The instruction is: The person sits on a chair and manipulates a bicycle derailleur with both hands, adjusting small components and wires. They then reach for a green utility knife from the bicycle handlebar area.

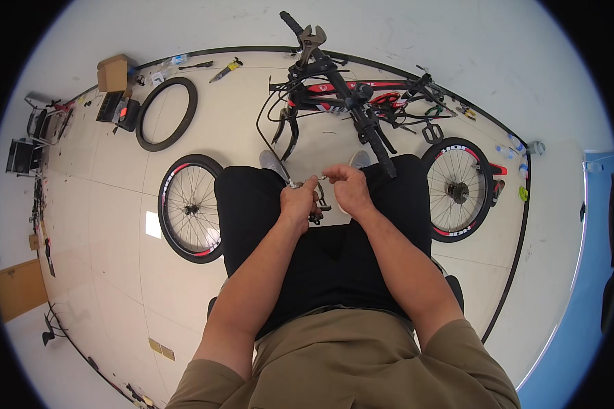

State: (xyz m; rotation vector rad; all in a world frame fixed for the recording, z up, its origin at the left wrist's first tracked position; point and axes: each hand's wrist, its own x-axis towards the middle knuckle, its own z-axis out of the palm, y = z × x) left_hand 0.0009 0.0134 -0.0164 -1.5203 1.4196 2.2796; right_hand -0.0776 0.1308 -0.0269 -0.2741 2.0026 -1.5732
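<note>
Between my knees, my left hand (297,204) is closed around a dark metal bicycle part (316,217), seemingly a brake part, with a silver fitting where a black cable (273,155) runs into it. My right hand (350,191), just beside it, pinches a small silver piece (325,177) between thumb and forefinger, close to the left thumb. Ahead of my hands stands the black and red bicycle frame (338,88), its handlebar (382,157) reaching down near my right knee. An adjustable wrench (312,39) rests at the handlebar's top.
Loose wheels lie left (191,232) and right (460,204) of my legs. A tire (147,140), open carton (112,75), black case (109,109) and yellow-black tool (226,70) lie back left. Plastic bottles (516,146) line the right wall. A metal chair (37,123) is far left.
</note>
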